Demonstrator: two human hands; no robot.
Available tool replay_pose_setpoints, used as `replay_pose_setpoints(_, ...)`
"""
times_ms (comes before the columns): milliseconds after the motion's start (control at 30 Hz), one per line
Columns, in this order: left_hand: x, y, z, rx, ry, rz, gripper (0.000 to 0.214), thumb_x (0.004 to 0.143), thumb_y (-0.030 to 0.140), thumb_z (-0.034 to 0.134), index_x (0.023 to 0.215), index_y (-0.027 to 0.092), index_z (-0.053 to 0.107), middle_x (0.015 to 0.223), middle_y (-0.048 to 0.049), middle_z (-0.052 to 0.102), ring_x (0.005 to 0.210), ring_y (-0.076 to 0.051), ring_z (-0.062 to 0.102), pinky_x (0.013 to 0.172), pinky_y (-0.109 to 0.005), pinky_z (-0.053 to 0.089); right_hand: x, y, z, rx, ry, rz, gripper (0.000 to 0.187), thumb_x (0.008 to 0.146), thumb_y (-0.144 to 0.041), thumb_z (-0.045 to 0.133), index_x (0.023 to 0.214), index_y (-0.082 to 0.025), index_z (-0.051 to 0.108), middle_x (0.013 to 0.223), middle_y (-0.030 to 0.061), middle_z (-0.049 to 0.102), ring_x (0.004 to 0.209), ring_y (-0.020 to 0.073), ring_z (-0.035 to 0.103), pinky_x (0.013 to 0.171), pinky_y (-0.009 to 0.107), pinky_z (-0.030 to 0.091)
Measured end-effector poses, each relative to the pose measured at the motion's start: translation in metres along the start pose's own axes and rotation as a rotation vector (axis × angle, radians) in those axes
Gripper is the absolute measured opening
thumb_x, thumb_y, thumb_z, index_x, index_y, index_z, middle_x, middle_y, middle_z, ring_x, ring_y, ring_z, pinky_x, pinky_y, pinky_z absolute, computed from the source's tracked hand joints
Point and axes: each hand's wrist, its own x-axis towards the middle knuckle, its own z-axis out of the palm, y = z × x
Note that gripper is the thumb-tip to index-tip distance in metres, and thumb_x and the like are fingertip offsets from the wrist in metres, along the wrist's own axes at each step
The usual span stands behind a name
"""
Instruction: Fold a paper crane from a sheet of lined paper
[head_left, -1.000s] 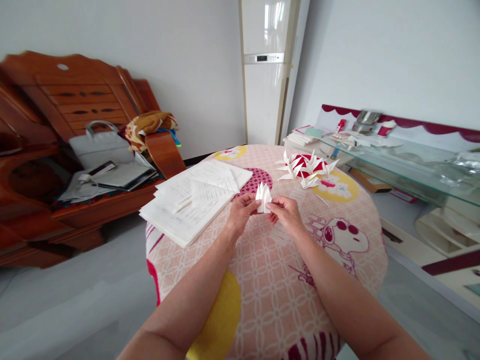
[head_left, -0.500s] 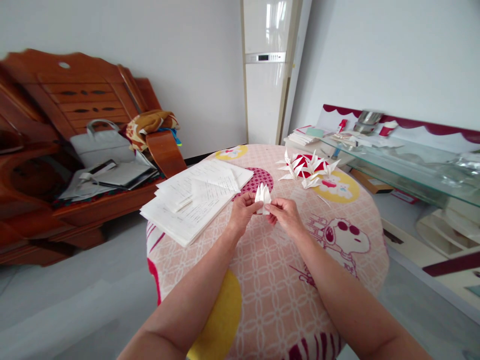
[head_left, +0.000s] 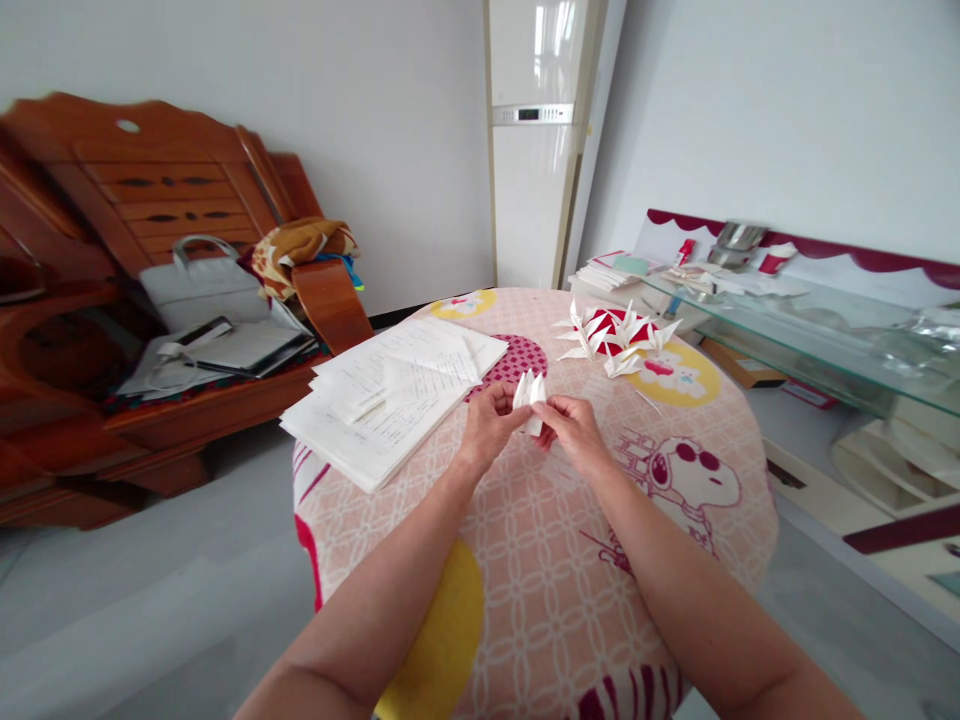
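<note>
A small folded white paper piece (head_left: 531, 393) with several upright points is held just above the cloth-covered round table (head_left: 525, 520). My left hand (head_left: 491, 425) pinches its left side between thumb and fingers. From the right, my right hand (head_left: 571, 428) grips the other side, its thumb pressed on the front face. The fingertips behind the paper are partly hidden. Beyond my right hand, several folded white paper cranes (head_left: 592, 335) lie in a cluster on a red patch. To the left rests a stack of written paper sheets (head_left: 390, 405).
A wooden bench (head_left: 187, 200) at the left carries a grey bag (head_left: 199, 290) and a brown cloth (head_left: 304, 250). A glass shelf unit (head_left: 825, 330) with a red and white cup (head_left: 777, 258) stands at the right. Behind the table is a tall white cabinet-like appliance (head_left: 532, 190).
The folded paper has turned and tilted a little in my fingers and shifted slightly right. My left thumb now reaches further across it. The cranes and the sheets stay where they were.
</note>
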Motion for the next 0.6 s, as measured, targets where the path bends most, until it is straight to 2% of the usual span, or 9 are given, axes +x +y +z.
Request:
replay_pose_setpoints(200,-0.0029,0.0071,0.0001,-0.066,-0.095,-0.038,0.041,0.065,0.030,0.085,0.095,0.013,0.063,0.072,-0.0008,0.069,0.059,-0.012,0.063,0.057,-0.022,0.047,0.0011,-0.0018,-0.0025,0.089,0.014,-0.007,0.038,0.075,-0.051,0.073,0.060,-0.019,0.059,0.051,-0.0006,0.061,0.041,0.0127,0.054,0.037,0.023,0.042)
replay_pose_setpoints(600,-0.0037,0.0047,0.0004,-0.162,-0.145,-0.103,0.053,0.063,0.026,0.086,0.107,0.013,0.061,0.070,0.0014,0.068,0.055,-0.011,0.060,0.054,-0.021,0.047,0.0020,0.0000,-0.0025,0.241,-0.006,0.013,0.028,0.071,-0.041,0.076,0.059,-0.020,0.061,0.051,-0.0025,0.060,0.044,0.0133,0.055,0.039,0.024,0.042)
